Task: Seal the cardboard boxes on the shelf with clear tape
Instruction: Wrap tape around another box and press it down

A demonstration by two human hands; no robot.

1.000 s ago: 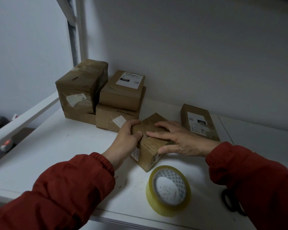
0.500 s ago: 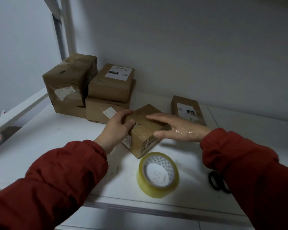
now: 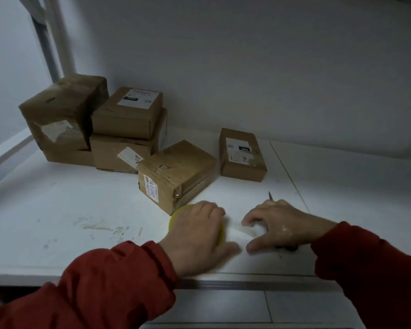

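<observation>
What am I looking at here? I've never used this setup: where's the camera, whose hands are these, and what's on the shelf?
No machine: a person in red sleeves works bare-handed, filmed by one camera worn on the head, looking down. The left hand grips the yellow tape roll on the white shelf. The right hand is beside it, a clear strip stretched between them; its grip is blurred. Scissors lie partly under that hand. Behind: the nearest box, a flat box, and more boxes stacked at the left.
</observation>
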